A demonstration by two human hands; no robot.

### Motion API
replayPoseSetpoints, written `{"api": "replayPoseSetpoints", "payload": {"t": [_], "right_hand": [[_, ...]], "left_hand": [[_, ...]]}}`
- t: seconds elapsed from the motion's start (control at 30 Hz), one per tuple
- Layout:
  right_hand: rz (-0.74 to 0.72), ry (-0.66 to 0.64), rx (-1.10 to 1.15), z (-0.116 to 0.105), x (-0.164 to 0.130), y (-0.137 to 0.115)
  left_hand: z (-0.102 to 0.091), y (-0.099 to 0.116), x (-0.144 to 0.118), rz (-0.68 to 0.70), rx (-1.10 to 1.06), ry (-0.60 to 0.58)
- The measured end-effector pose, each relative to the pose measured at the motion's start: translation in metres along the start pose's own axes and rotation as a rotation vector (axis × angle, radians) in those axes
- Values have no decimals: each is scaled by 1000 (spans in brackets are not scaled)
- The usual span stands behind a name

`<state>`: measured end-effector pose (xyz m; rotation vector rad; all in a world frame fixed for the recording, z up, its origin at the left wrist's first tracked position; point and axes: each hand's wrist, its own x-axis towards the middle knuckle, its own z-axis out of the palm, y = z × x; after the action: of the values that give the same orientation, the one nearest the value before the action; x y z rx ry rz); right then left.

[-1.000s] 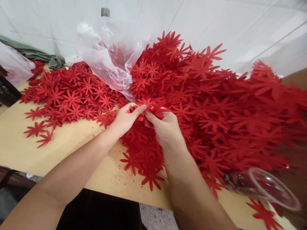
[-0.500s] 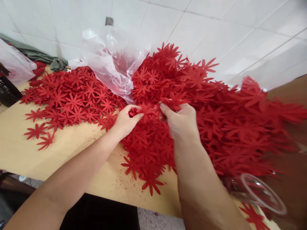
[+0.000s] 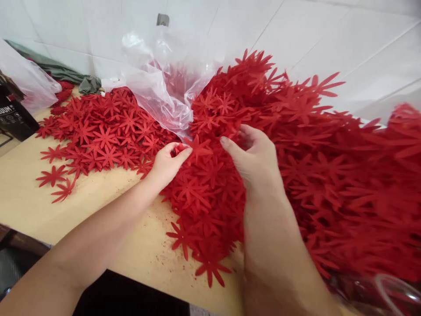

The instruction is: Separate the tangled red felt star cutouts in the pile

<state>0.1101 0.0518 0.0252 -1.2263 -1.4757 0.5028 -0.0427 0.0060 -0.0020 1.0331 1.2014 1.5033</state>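
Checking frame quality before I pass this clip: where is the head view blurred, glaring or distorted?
Head view: red flower cutouts near both hands are sharp; the heap's right edge smears with blur. Clear plastic bag shows soft glare. White tiled wall is bright, its lines slanted by wide-angle distortion. Left hand pinches one cutout; right hand curls, apparently empty.
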Motion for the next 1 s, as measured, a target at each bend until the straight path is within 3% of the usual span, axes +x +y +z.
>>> {"api": "replayPoseSetpoints", "payload": {"t": [0.07,0.13,0.27,0.4,0.73,0.9,1.0], "right_hand": [[-78,39,-191,-3,-3,-9],[-155,-6,-246,-3,-8,-18],[-176,-234,-149,11,-19,-25],[-130,-324,-46,24,-24,-18],[-171,-24,-60,24,-21,-8],[-193,147,-248,5,-4,11],[-260,172,-369,-1,-2,6]], "left_hand": [[0,0,1,-7,-24,20],[-1,2,0,-32,-72,-3],[-1,4,-2,-12,-86,-90],[0,4,-3,62,-26,-146],[2,11,-5,-11,-68,-88],[1,13,-5,-99,-135,-88],[0,12,-3,-169,-294,-161]]}}
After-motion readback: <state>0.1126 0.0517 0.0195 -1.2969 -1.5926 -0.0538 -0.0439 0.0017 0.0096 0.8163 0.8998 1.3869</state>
